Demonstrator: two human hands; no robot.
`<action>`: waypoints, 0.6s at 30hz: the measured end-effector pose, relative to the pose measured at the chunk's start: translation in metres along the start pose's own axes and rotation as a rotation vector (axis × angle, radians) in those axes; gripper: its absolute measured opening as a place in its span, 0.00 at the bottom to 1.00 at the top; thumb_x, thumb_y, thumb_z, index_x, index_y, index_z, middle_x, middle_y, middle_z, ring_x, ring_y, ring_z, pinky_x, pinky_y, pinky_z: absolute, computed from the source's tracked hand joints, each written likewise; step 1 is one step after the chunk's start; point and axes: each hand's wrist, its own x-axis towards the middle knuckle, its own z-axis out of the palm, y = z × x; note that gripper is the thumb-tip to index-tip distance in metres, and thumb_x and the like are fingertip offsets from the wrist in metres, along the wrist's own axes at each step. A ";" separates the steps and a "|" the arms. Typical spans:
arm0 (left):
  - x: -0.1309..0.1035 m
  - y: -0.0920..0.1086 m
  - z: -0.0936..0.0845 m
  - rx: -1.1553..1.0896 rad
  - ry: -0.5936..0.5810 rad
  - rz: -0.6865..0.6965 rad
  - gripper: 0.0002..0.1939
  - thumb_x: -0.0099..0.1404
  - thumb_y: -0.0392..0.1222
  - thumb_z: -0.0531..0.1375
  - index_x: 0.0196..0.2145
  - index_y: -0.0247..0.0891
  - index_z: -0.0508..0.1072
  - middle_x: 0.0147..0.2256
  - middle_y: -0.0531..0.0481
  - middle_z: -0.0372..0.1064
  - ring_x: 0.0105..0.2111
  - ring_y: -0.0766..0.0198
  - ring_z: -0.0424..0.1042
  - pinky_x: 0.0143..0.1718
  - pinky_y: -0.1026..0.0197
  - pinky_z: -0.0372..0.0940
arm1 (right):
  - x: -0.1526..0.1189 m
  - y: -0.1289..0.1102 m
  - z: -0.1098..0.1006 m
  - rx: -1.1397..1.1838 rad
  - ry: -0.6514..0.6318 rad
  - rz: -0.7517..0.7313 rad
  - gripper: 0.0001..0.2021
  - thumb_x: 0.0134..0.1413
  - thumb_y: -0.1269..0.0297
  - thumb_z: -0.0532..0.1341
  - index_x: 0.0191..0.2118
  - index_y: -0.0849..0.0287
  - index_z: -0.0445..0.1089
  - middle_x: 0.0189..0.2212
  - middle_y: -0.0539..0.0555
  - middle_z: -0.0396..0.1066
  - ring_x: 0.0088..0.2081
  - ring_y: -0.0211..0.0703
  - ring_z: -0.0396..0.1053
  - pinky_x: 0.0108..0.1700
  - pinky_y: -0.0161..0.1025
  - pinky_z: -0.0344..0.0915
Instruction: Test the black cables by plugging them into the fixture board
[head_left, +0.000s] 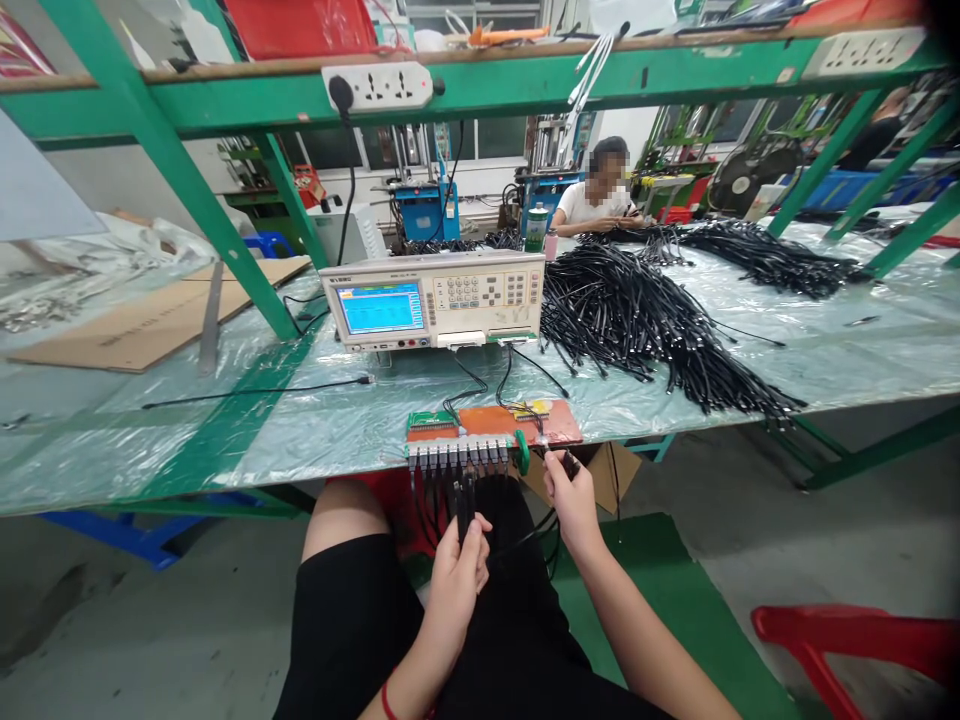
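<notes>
Several black cable ends (463, 500) stick up from my left hand (459, 565), whose fingers are wrapped round them below the table's front edge. My right hand (574, 495) pinches a black cable connector (571, 464) at the right end of the orange test board (487, 420); whether its tip is plugged in there I cannot tell. A row of metal-shelled plugs (457, 455) with black leads hangs along the board's front edge. Thin cables link the board to the beige tester (442, 300) with a lit blue screen.
A large heap of black cables (637, 320) lies right of the tester. One loose cable (255, 392) lies to the left, near a metal ruler (211, 320) and cardboard (142, 320). Green frame posts (187, 190) rise from the table. A person (600, 195) sits opposite. A red stool (855, 640) stands at right.
</notes>
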 end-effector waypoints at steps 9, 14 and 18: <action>-0.001 0.004 0.002 -0.019 0.000 -0.040 0.27 0.60 0.66 0.63 0.37 0.37 0.68 0.20 0.63 0.47 0.16 0.76 0.43 0.17 0.70 0.44 | 0.001 0.008 0.001 0.013 -0.006 -0.045 0.21 0.57 0.44 0.64 0.29 0.56 0.61 0.17 0.44 0.53 0.19 0.33 0.47 0.20 0.33 0.46; 0.001 0.005 0.001 -0.024 0.013 -0.039 0.27 0.59 0.66 0.63 0.37 0.37 0.68 0.20 0.63 0.48 0.16 0.77 0.43 0.17 0.70 0.44 | 0.002 0.012 0.000 0.017 -0.009 -0.045 0.21 0.58 0.44 0.64 0.30 0.57 0.61 0.18 0.44 0.53 0.19 0.33 0.46 0.20 0.32 0.45; 0.003 0.003 0.001 -0.017 0.008 -0.036 0.29 0.58 0.68 0.63 0.37 0.37 0.68 0.20 0.63 0.49 0.16 0.77 0.43 0.17 0.70 0.44 | 0.003 0.005 0.003 0.047 0.010 -0.024 0.22 0.54 0.45 0.67 0.29 0.57 0.61 0.18 0.44 0.52 0.19 0.32 0.47 0.19 0.32 0.45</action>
